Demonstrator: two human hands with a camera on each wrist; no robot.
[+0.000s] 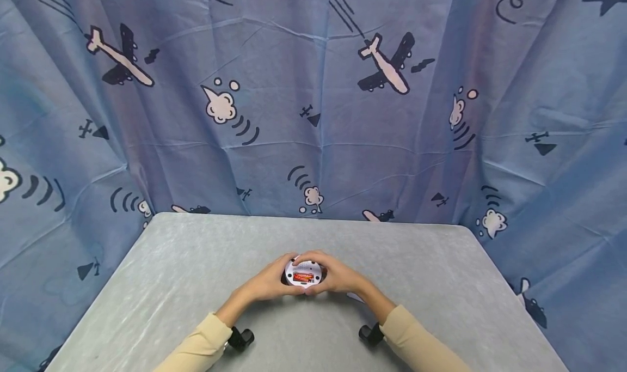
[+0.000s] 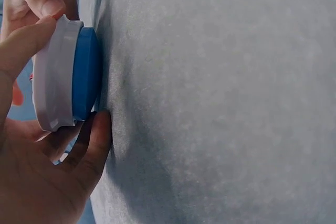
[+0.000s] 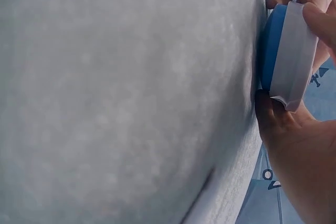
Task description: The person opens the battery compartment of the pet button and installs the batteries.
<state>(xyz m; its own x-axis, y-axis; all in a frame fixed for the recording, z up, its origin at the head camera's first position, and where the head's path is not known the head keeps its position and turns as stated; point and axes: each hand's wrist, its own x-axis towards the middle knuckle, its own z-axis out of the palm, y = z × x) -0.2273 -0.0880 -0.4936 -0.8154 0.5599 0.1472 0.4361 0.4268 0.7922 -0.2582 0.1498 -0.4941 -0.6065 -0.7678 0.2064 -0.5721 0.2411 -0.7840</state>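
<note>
A round white device with a blue face (image 1: 304, 267) is held between both hands over the table, its underside turned up. Red batteries (image 1: 303, 278) show in the open compartment on that underside, with small dark feet around it. My left hand (image 1: 271, 280) grips the device from the left, thumb on the near edge and fingers round the far side. From the right, my right hand (image 1: 339, 274) grips it in the same way. In the left wrist view, the blue part (image 2: 86, 74) faces down close to the tabletop; the white body (image 3: 294, 56) also shows in the right wrist view.
The grey-white table (image 1: 220, 236) spreads around the hands. A small pale object (image 1: 355, 297) lies on it, partly hidden under the right forearm. Behind the table hangs a blue curtain (image 1: 274, 116) with airplane prints. Each wrist wears a black camera mount (image 1: 240, 339).
</note>
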